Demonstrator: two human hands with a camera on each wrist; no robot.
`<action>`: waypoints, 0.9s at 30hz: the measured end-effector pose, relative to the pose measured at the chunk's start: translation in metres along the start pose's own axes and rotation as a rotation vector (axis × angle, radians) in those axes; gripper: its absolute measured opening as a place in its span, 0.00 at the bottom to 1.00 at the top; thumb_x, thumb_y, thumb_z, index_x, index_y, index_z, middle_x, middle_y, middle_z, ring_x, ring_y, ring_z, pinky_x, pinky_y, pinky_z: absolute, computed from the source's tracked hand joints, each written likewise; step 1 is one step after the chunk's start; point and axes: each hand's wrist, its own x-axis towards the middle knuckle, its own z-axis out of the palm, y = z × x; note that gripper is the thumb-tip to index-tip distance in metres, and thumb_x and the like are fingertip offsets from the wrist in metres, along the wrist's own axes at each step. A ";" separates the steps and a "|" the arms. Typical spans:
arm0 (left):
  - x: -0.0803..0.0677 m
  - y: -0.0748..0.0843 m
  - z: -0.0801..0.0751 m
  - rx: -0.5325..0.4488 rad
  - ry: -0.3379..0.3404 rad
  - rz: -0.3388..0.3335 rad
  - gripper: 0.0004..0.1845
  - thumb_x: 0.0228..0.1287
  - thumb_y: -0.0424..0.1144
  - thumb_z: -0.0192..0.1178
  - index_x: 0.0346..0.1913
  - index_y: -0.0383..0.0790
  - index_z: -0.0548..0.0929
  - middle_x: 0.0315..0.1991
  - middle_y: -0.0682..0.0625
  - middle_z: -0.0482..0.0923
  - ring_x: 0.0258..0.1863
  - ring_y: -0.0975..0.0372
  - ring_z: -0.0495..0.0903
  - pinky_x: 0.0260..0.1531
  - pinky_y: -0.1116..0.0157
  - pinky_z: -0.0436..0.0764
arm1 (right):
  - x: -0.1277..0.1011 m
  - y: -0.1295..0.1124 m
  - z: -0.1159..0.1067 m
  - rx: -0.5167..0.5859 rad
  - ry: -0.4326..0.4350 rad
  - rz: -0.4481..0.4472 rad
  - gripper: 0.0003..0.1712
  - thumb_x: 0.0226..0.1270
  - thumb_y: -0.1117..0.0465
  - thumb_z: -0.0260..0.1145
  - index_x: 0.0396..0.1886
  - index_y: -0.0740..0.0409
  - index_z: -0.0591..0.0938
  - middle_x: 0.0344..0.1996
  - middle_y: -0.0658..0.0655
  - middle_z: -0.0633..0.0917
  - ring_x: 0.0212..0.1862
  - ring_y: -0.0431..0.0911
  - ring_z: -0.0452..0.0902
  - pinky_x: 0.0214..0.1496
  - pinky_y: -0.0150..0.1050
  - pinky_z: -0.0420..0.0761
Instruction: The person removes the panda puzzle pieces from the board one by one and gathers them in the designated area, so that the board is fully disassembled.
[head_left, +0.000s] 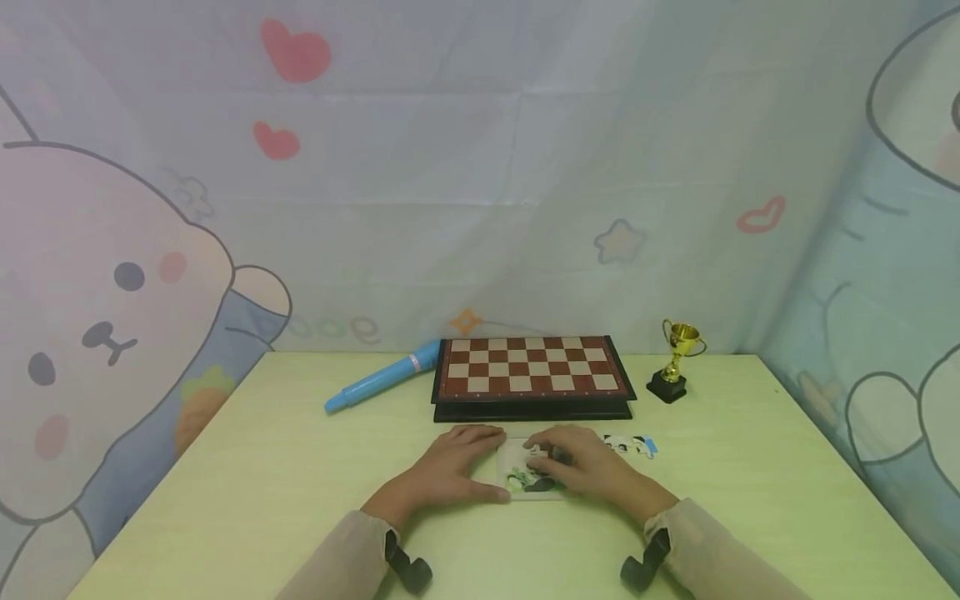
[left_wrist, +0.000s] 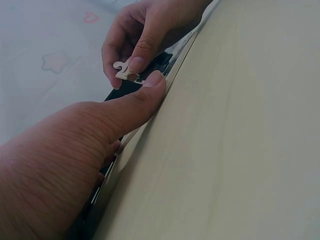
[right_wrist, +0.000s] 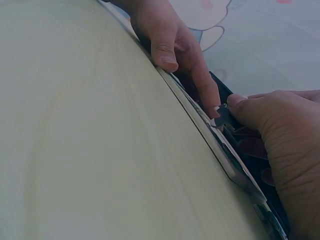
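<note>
A small puzzle board (head_left: 512, 454) with a pale border lies in front of the chessboard, green and black picture parts showing in its lower area. My left hand (head_left: 450, 468) rests at its left side, fingers extended and thumb at the near left corner. Above the board, my right hand (head_left: 588, 467) pinches a puzzle piece (left_wrist: 121, 71) between thumb and fingers. In the right wrist view that puzzle piece (right_wrist: 224, 119) is tilted, close over the board and beside my left index fingertip. Joined panda-patterned puzzle pieces (head_left: 633, 446) lie just right of my right hand, which partly covers the board.
A folded chessboard case (head_left: 532, 408) stands behind the hands. To its left lies a blue pen-shaped object (head_left: 378, 382), its end against the case. A gold trophy cup (head_left: 678, 342) on a black base stands at the right. A printed cloth (head_left: 480, 250) hangs behind the table (head_left: 247, 500).
</note>
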 end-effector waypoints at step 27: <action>0.000 -0.002 0.003 -0.003 0.002 0.001 0.50 0.56 0.77 0.57 0.78 0.55 0.64 0.76 0.59 0.60 0.76 0.57 0.54 0.73 0.46 0.54 | -0.028 0.022 -0.027 -0.026 0.111 -0.005 0.15 0.66 0.59 0.73 0.51 0.52 0.85 0.40 0.42 0.86 0.37 0.34 0.77 0.37 0.35 0.81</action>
